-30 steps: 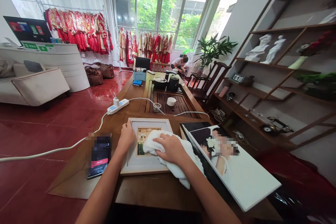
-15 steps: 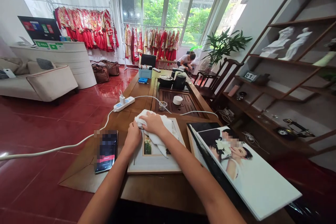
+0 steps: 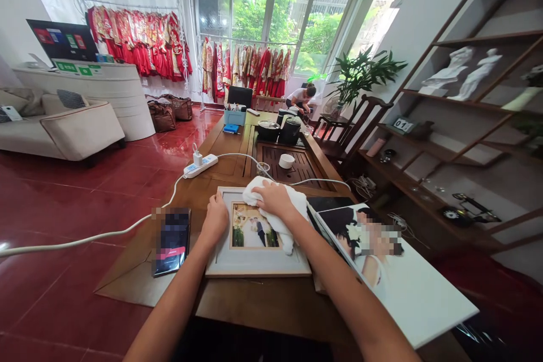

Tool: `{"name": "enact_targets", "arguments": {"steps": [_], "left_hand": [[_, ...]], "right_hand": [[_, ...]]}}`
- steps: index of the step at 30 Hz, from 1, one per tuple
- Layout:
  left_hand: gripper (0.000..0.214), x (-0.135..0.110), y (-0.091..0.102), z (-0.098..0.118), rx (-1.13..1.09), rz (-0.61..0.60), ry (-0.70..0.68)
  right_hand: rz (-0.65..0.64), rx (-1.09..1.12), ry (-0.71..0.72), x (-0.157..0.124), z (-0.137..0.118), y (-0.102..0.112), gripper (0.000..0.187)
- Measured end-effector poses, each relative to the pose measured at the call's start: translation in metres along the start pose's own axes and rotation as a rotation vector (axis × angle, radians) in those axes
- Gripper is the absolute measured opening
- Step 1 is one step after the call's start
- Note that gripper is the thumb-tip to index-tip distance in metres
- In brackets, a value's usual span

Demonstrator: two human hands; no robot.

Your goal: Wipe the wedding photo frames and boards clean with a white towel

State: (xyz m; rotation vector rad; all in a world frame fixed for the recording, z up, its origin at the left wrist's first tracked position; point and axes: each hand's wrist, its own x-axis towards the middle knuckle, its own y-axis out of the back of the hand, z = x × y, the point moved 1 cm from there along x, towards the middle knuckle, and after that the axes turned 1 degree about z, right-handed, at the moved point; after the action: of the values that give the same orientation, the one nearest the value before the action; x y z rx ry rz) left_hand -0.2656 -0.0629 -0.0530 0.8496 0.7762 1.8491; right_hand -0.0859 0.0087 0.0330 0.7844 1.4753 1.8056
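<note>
A white-matted photo frame (image 3: 254,254) lies flat on the wooden table (image 3: 263,305) in front of me. My left hand (image 3: 215,219) rests on its left edge, fingers curled over the rim, holding it. My right hand (image 3: 275,199) presses a white cloth (image 3: 283,216) onto the frame's upper right corner, fingers closed on the cloth. The cloth trails down over the right side of the picture.
A phone (image 3: 172,241) lies left of the frame. A large wedding photo panel (image 3: 407,288) leans at the right. Beyond are a power strip (image 3: 201,165) with its cable, a tea tray with a white cup (image 3: 287,161) and kettles. A person crouches by the far window.
My right hand slid the cloth from the frame's upper left to its upper right corner, uncovering the picture. My left hand stayed on the left edge.
</note>
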Motion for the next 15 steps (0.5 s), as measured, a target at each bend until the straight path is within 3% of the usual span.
{"name": "enact_targets", "arguments": {"steps": [6, 15], "left_hand": [[0.058, 0.000, 0.001, 0.001, 0.008, 0.003, 0.007], [0.059, -0.003, 0.003, 0.004, 0.026, 0.003, 0.015]], "right_hand": [[-0.043, -0.010, -0.103, -0.016, 0.030, 0.000, 0.039], [-0.110, 0.036, -0.130, -0.033, 0.023, 0.001, 0.041]]}}
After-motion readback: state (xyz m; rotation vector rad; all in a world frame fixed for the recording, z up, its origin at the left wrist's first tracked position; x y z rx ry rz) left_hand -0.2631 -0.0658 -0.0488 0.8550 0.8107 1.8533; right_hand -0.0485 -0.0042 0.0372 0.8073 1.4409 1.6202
